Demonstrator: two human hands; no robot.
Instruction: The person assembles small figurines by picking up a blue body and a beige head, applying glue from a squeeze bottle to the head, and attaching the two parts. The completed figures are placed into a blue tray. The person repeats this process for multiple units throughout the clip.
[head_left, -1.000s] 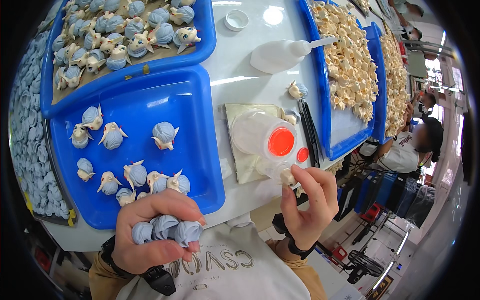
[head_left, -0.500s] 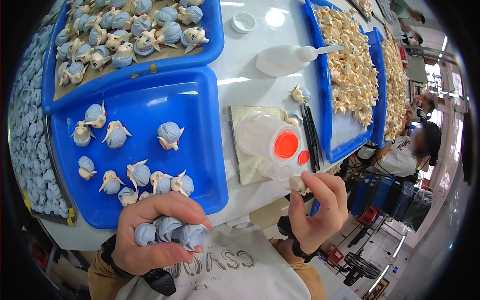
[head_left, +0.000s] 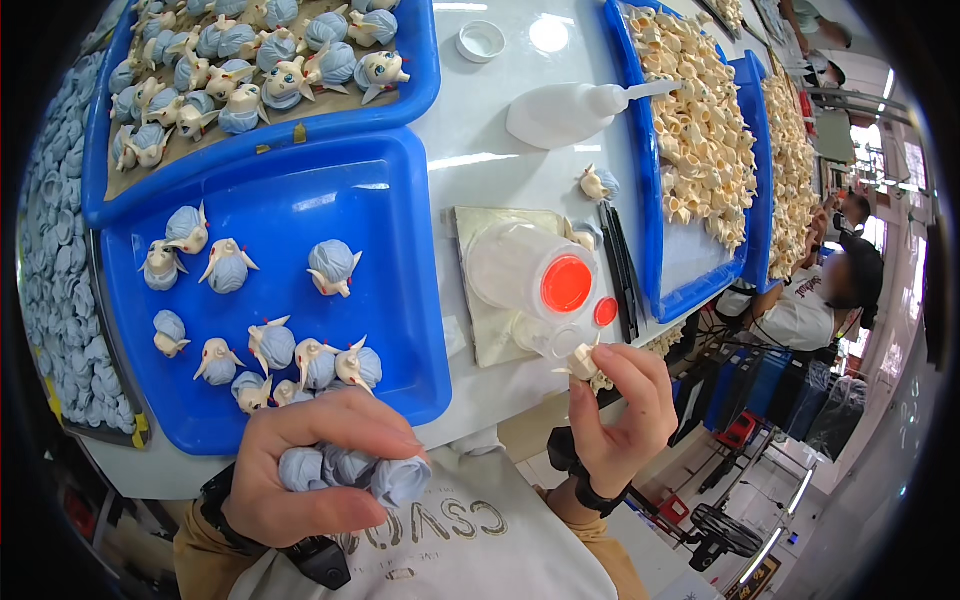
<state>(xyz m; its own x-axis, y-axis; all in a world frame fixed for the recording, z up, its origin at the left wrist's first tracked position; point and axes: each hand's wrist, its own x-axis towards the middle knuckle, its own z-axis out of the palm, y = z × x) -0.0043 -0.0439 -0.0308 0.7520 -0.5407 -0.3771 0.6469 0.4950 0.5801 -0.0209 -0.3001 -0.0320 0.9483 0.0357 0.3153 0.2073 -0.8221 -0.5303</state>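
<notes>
Several blue-grey, ridged doll hair pieces (head_left: 401, 481) sit in a row inside my left hand (head_left: 290, 455), whose fingers and thumb curl round them. Between the thumb and fingertips of my right hand (head_left: 632, 408) is a small cream doll face piece (head_left: 583, 363) with a pointed ear sticking out. That piece is just in front of a clear jar (head_left: 515, 262) with a round red patch. Beyond my left hand, a blue tray (head_left: 290, 215) holds several small doll heads (head_left: 333, 266) with blue-grey hair and cream, pointed ears.
A second blue tray (head_left: 420, 95) at the back left carries many finished heads. Blue-grey hair pieces (head_left: 60, 250) fill a bin at far left. On the right, cream parts (head_left: 700, 130) fill a blue tray. A white squeeze bottle (head_left: 560, 116) and black tweezers (head_left: 618, 270) lie between.
My right hand has shifted slightly left, and the face piece in it is turned so an ear shows. The hair pieces in my left hand have moved a little to the right.
</notes>
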